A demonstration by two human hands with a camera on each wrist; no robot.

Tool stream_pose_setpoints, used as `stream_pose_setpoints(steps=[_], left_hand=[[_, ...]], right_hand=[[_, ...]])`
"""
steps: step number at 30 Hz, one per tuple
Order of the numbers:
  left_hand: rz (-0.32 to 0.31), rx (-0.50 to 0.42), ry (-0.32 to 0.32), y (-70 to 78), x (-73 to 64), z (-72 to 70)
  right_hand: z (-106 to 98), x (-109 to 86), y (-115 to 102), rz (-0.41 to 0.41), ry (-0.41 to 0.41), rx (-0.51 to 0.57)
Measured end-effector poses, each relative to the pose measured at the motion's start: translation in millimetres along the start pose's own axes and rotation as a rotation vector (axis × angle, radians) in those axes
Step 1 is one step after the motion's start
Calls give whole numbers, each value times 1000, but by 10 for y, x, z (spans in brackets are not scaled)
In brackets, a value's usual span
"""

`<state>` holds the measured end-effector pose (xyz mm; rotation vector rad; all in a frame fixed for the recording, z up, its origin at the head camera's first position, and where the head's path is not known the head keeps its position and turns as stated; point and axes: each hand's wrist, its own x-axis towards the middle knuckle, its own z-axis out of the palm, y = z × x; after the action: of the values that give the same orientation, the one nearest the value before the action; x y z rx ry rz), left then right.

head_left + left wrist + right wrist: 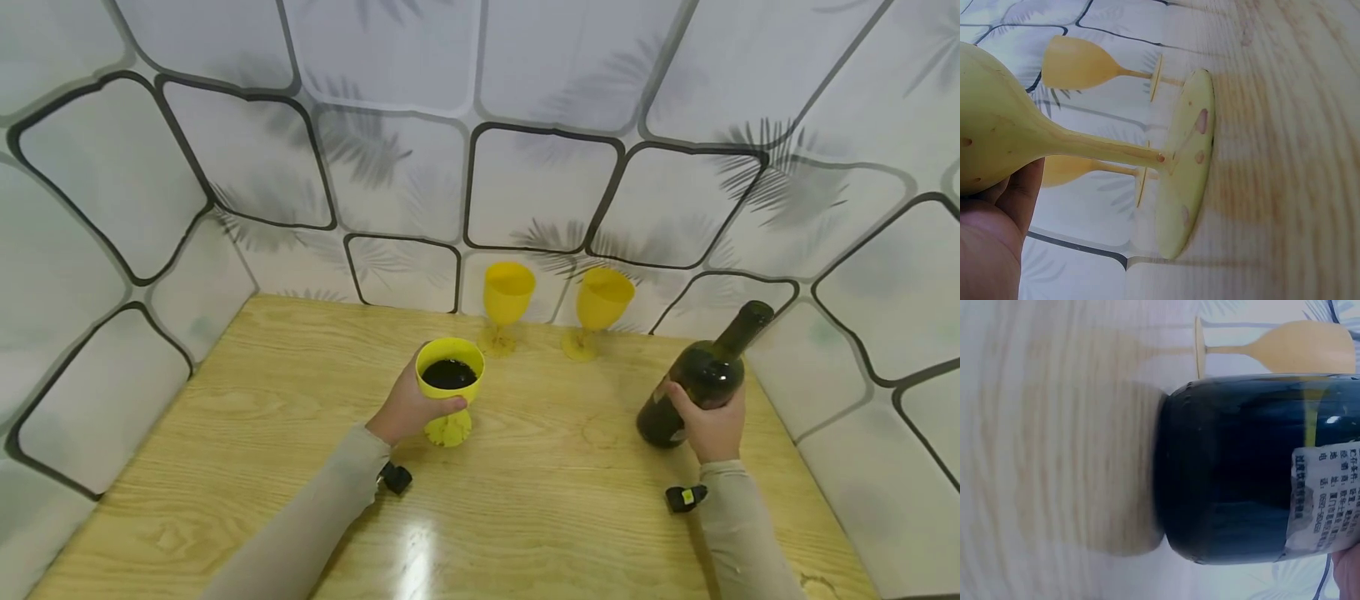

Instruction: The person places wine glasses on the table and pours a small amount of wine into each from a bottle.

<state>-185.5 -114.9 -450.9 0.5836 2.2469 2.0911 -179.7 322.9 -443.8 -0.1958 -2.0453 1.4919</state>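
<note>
My left hand (411, 407) grips a yellow goblet (450, 423) around its bowl, the thumb across the near side. Dark liquid (449, 374) shows inside that bowl. In the left wrist view the goblet's round foot (1188, 169) is at the wooden surface; whether it touches is hard to tell. On the right, my right hand (712, 421) holds a dark glass wine bottle (708, 371) around its body, neck up and without a visible cap. A torn white label (1325, 500) shows on the bottle in the right wrist view, its base close to the table.
Two more yellow goblets, one left (508, 296) and one right (602, 302), stand upright at the back of the wooden table (540, 517). Patterned walls (540, 192) close it in at the back and sides. A small black device (686, 498) sits at my right wrist.
</note>
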Motion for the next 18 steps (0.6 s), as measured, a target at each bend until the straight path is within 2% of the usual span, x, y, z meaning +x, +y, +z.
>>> stream_pose_setpoints(steps=[3,7,12,18], left_hand=[[8,2,2,-4,-3,2],[4,-10,-1,0,13,25],[-4,-29,5,8,26,35],[-21,8,19,-5,4,7]], right_hand=[[-19,15,38,23,28,65],[-69,39,67,46,55,94],[-67,64,83,53,47,157],[-12,54,97,63,46,219]])
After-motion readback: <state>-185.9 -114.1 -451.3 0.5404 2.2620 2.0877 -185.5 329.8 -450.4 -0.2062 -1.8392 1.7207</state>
